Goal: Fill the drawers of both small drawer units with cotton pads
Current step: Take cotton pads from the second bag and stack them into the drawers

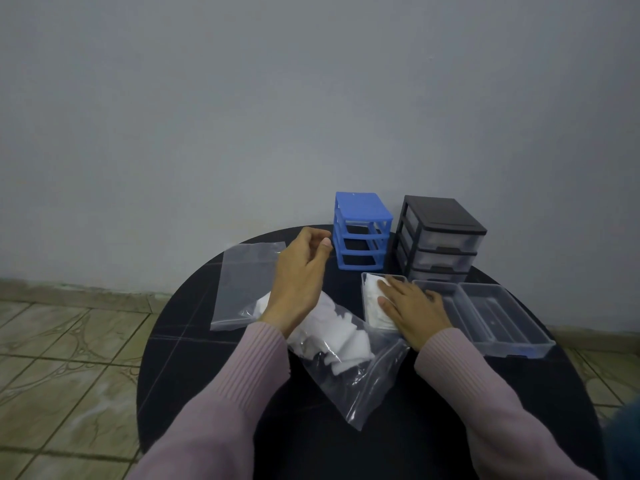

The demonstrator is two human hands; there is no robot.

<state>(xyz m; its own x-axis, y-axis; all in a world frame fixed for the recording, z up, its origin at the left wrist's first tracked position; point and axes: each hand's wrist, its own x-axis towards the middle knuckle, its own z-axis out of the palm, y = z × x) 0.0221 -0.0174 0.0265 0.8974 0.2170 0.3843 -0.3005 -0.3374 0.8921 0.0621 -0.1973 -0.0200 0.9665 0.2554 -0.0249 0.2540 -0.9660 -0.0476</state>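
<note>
A round black table (194, 358) stands against a grey wall (242, 98), its near edge cut off by the frame; tiled floor (62, 341) shows to the left. At the table's far side stand 2 small drawer units. The black drawer unit (441, 233) on the right holds 3 cloudy drawers; their contents cannot be made out. The blue drawer unit (360, 230) beside it shows 3 open slots, the top one hard to read. In front of the black unit lie 2 clear empty drawers (495, 317), side by side and touching. A third clear drawer (367, 282), just left of them, holds white cotton pads (372, 299). The right hand (414, 306) rests flat on those pads, fingers straight and slightly apart, hiding much of the drawer. A clear bag of cotton pads (346, 348) lies at centre, partly under the left forearm. An empty clear bag (242, 282) lies flat to the left. The left hand (301, 271) hovers above the bags, fingers loosely curled, holding nothing visible. Both sleeves (242, 393) are pink knit.
</note>
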